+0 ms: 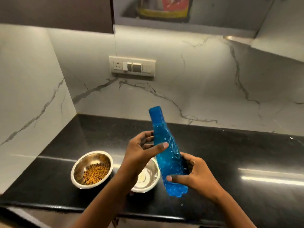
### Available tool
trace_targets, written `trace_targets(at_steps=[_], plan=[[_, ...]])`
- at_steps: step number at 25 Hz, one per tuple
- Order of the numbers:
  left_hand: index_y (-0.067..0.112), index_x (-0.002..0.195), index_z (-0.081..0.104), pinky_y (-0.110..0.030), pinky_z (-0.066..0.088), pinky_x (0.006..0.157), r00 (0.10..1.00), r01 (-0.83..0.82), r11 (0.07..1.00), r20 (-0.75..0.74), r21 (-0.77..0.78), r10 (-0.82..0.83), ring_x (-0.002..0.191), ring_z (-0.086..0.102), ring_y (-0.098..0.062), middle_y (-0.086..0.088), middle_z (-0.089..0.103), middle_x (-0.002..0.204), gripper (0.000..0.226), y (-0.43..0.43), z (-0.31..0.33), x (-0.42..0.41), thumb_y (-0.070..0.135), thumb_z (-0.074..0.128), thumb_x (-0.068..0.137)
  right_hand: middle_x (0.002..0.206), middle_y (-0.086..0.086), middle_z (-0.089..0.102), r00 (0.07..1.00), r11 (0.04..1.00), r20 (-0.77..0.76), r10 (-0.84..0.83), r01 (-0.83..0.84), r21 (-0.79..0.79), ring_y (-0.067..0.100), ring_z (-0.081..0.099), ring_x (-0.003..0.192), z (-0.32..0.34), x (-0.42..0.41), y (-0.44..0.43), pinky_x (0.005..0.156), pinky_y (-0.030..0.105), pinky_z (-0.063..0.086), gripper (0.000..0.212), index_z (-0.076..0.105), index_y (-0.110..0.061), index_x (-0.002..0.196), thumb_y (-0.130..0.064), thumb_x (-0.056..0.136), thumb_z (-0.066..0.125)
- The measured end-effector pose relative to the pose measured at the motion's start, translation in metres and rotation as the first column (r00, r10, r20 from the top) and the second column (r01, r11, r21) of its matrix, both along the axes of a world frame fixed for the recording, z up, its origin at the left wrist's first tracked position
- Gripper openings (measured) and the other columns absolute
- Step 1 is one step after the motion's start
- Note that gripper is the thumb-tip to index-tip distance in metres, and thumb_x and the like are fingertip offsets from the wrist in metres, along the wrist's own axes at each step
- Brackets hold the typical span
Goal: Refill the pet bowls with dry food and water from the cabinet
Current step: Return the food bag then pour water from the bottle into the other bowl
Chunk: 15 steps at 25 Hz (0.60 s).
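A blue plastic water bottle (166, 145) with its blue cap on is held above the counter, leaning a little to the left. My right hand (195, 176) grips its lower part. My left hand (141, 152) wraps around its middle, thumb across the front. Below, a steel bowl (77, 168) on the left holds brown dry food. A second steel bowl (151, 176) sits right of it, partly hidden behind my left forearm and the bottle; its inside looks pale and I cannot tell if it holds water.
The black stone counter (230, 153) runs to the right, with marble walls behind and on the left. A switch panel (132, 66) is on the back wall. Overhead is an open cabinet with a red and yellow food pack (164, 7).
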State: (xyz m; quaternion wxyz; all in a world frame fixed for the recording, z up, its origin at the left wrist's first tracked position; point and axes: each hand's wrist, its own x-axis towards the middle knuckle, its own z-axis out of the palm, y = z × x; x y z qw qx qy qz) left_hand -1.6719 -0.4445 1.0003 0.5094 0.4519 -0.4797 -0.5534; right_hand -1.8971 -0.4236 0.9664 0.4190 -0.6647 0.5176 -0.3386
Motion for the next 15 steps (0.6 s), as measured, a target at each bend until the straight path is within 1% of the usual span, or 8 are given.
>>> trace_targets(at_steps=[3, 5, 7, 8, 9, 10, 13, 15], plan=[[0.022, 0.13, 0.07, -0.04, 0.063, 0.099, 0.997, 0.031, 0.985, 0.075, -0.169, -0.019, 0.113, 0.077, -0.014, 0.004, 0.079, 0.124, 0.063, -0.02, 0.067, 0.004, 0.035, 0.089, 0.072, 0.118, -0.005, 0.081, 0.997, 0.988, 0.057, -0.05, 0.057, -0.144, 0.015, 0.078, 0.111, 0.053, 0.013, -0.023, 0.099, 0.041, 0.063, 0.064, 0.072, -0.021, 0.129, -0.02, 0.072, 0.1], [0.019, 0.134, 0.07, -0.043, 0.063, 0.099, 0.994, 0.041, 0.947, 0.109, -0.317, -0.006, 0.116, 0.076, -0.013, 0.003, 0.078, 0.127, 0.066, -0.034, 0.108, 0.004, 0.037, 0.089, 0.074, 0.114, -0.003, 0.082, 0.992, 0.96, 0.101, -0.074, 0.099, -0.261, 0.012, 0.079, 0.106, 0.085, 0.019, -0.032, 0.094, 0.039, 0.066, 0.062, 0.073, -0.018, 0.125, -0.02, 0.07, 0.101], [0.017, 0.136, 0.069, -0.043, 0.063, 0.099, 0.99, 0.032, 0.9, 0.136, -0.434, 0.03, 0.119, 0.075, -0.012, 0.002, 0.078, 0.128, 0.063, -0.053, 0.154, 0.0, 0.032, 0.09, 0.079, 0.114, -0.003, 0.082, 0.981, 0.919, 0.138, -0.137, 0.178, -0.351, 0.007, 0.08, 0.102, 0.122, 0.026, -0.053, 0.091, 0.036, 0.067, 0.066, 0.073, -0.016, 0.126, -0.024, 0.067, 0.101], [0.016, 0.137, 0.069, -0.041, 0.063, 0.099, 0.987, 0.058, 0.883, 0.162, -0.467, 0.021, 0.119, 0.074, -0.011, 0.002, 0.078, 0.129, 0.06, -0.057, 0.175, 0.0, 0.028, 0.089, 0.082, 0.115, -0.004, 0.082, 0.972, 0.912, 0.177, -0.157, 0.212, -0.352, 0.007, 0.08, 0.103, 0.136, 0.03, -0.062, 0.092, 0.037, 0.067, 0.069, 0.073, -0.017, 0.128, -0.029, 0.066, 0.102], [0.016, 0.137, 0.068, -0.039, 0.063, 0.098, 0.98, 0.09, 0.836, 0.2, -0.541, 0.023, 0.119, 0.074, -0.01, 0.003, 0.078, 0.129, 0.058, -0.067, 0.214, -0.01, 0.026, 0.088, 0.084, 0.118, -0.003, 0.082, 0.947, 0.861, 0.252, -0.198, 0.291, -0.417, 0.009, 0.08, 0.105, 0.172, 0.02, -0.078, 0.093, 0.039, 0.066, 0.073, 0.072, -0.018, 0.13, -0.033, 0.066, 0.102], [0.016, 0.138, 0.068, -0.036, 0.063, 0.097, 0.973, 0.124, 0.765, 0.229, -0.632, 0.032, 0.118, 0.074, -0.01, 0.003, 0.078, 0.128, 0.057, -0.075, 0.271, -0.025, 0.025, 0.088, 0.085, 0.12, -0.003, 0.081, 0.918, 0.786, 0.335, -0.21, 0.363, -0.501, 0.011, 0.079, 0.107, 0.228, 0.007, -0.091, 0.095, 0.042, 0.066, 0.076, 0.07, -0.019, 0.132, -0.037, 0.066, 0.102], [0.014, 0.137, 0.067, -0.029, 0.065, 0.088, 0.96, 0.214, 0.732, 0.278, -0.646, -0.035, 0.111, 0.077, -0.013, -0.001, 0.078, 0.125, 0.052, -0.085, 0.321, -0.04, 0.022, 0.084, 0.089, 0.119, 0.0, 0.081, 0.854, 0.717, 0.485, -0.186, 0.456, -0.528, 0.015, 0.08, 0.105, 0.289, 0.007, -0.117, 0.094, 0.043, 0.066, 0.08, 0.068, -0.013, 0.132, -0.035, 0.063, 0.101], [0.013, 0.141, 0.063, -0.02, 0.064, 0.076, 0.946, 0.237, 0.744, 0.323, -0.625, -0.03, 0.107, 0.077, -0.01, 0.0, 0.076, 0.127, 0.056, -0.101, 0.34, -0.053, 0.024, 0.084, 0.09, 0.119, -0.001, 0.08, 0.849, 0.665, 0.491, -0.195, 0.482, -0.57, 0.012, 0.079, 0.105, 0.316, 0.003, -0.129, 0.092, 0.036, 0.066, 0.075, 0.066, -0.011, 0.132, -0.029, 0.068, 0.1]])
